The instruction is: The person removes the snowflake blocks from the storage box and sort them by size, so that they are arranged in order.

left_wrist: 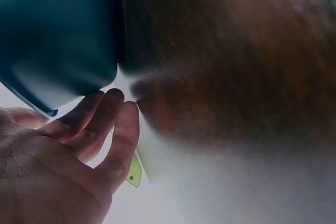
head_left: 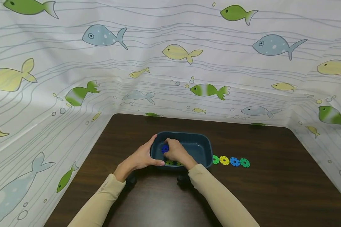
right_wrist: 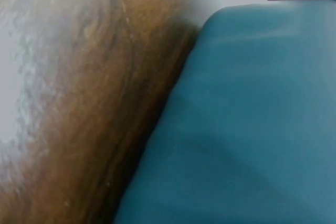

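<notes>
The left hand (head_left: 142,156) grips the left end of a blue bin (head_left: 184,133), thumb over the near rim; inside those walls the right hand (head_left: 176,150) pinches a dark blue disc (head_left: 164,149). Wide tabletop (head_left: 284,189) stretches rightward past a row of four discs (head_left: 224,160) — flat, notched, flower-shaped — beside the smooth, round-cornered bin, the wood dark and grained.

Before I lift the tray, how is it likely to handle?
The tray is probably stiff: its walls look undistorted where the left hand grips it. Its shiny sides suggest it may be slightly slippery. The green discs inside could slide if it tips.
</notes>
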